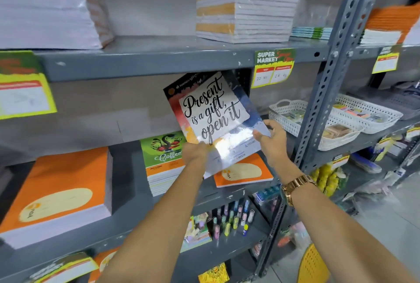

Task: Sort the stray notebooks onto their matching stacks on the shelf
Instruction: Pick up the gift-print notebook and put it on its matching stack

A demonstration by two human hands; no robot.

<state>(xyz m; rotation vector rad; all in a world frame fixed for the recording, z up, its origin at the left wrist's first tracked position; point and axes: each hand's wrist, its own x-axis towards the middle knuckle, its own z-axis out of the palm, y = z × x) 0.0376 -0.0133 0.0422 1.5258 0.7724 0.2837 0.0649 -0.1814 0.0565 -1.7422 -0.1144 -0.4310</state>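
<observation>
At centre frame, both hands grip one glossy notebook (212, 114) with the cover text "Present is a gift, open it", raised and tilted in front of the middle opening of the grey metal shelf (159, 60). Left hand (196, 152) grasps the notebook's lower edge at 7 o'clock; right hand (272, 138) clamps the lower right corner at 4 o'clock, thumb on the cover. A gold wristwatch (295, 186) sits on the right wrist.

Directly beneath the held notebook, a single orange notebook (245, 174) lies flat on the shelf board. Just beside it at 9 o'clock stands a short stack topped by a green "Coffee" notebook (162, 154). Further toward 8 o'clock is a tall stack of orange notebooks (56, 191). On the board above, at 12 o'clock, rests a wrapped pile of white and orange notebooks (245, 10). A "Super Market" price tag (273, 68) hangs from that board's edge. White plastic baskets (336, 121) occupy the shelf at 3 o'clock.
</observation>
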